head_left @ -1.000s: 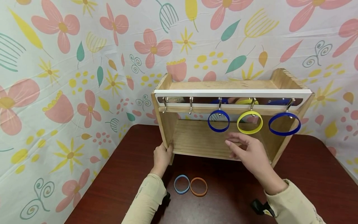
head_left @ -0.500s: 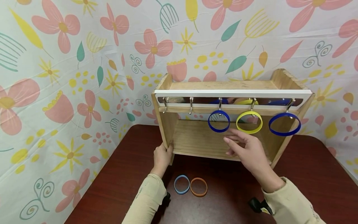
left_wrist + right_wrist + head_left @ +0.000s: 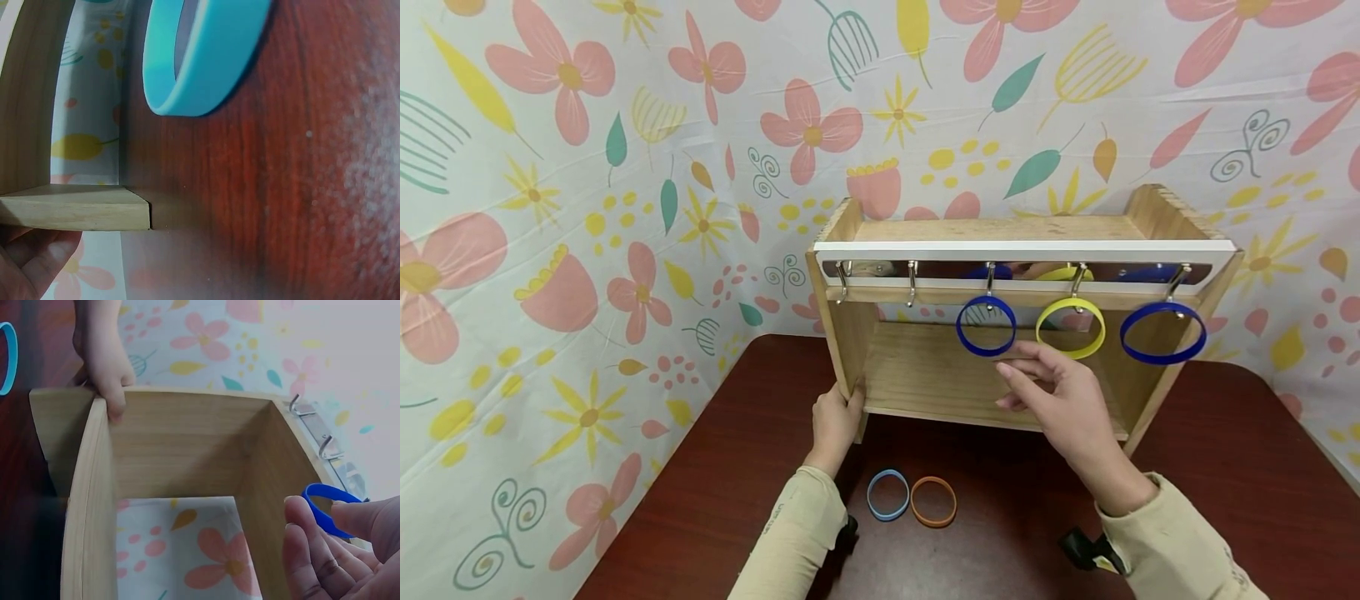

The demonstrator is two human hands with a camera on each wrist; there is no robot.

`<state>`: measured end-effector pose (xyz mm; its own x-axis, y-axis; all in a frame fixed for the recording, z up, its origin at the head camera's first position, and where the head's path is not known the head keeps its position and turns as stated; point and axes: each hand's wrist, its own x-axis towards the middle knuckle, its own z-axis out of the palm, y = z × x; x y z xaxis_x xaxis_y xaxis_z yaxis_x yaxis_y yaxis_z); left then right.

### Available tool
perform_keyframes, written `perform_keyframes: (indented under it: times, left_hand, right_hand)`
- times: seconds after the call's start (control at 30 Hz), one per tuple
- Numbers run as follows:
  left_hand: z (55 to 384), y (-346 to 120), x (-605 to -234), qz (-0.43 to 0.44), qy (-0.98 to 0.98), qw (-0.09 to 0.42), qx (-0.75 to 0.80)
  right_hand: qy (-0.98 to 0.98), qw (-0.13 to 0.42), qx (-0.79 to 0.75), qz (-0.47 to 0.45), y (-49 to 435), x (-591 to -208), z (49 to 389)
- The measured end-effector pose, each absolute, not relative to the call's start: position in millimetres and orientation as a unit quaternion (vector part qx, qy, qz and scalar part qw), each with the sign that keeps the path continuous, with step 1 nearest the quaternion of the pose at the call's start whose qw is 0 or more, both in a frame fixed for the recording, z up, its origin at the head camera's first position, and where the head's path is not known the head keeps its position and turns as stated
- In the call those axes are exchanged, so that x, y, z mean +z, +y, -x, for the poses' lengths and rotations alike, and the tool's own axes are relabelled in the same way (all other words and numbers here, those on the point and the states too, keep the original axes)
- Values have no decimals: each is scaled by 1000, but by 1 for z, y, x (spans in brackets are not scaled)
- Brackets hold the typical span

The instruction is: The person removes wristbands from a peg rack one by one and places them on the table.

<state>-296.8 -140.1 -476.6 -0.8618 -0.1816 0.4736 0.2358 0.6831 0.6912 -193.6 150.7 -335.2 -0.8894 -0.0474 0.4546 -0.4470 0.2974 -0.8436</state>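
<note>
My left hand grips the lower left edge of a wooden shelf, its thumb in front of the side panel. Three silicone wristbands hang from the shelf's metal hooks: a blue wristband in the middle, a yellow wristband and another blue wristband at the right. My right hand is raised beneath the middle and yellow bands, fingers loosely bent, with thumb and fingertips apart. In the right wrist view its fingertips overlap the middle blue wristband, close by its lower rim.
On the dark red table in front of the shelf lie a light blue wristband and an orange wristband, side by side. Two hooks at the left carry no band. A flowered cloth hangs behind.
My right hand has drifted a little left and up, toward the middle blue wristband. The left hand keeps its grip on the shelf, and the bands stay on their hooks.
</note>
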Motion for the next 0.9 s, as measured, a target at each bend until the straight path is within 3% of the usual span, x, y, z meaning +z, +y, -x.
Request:
perform_keyframes:
  times: [0.9]
  left_hand:
    - [296,-140,-475,7,-883,258,-393]
  right_hand:
    - [-730,229,625,-156,144,-329,192]
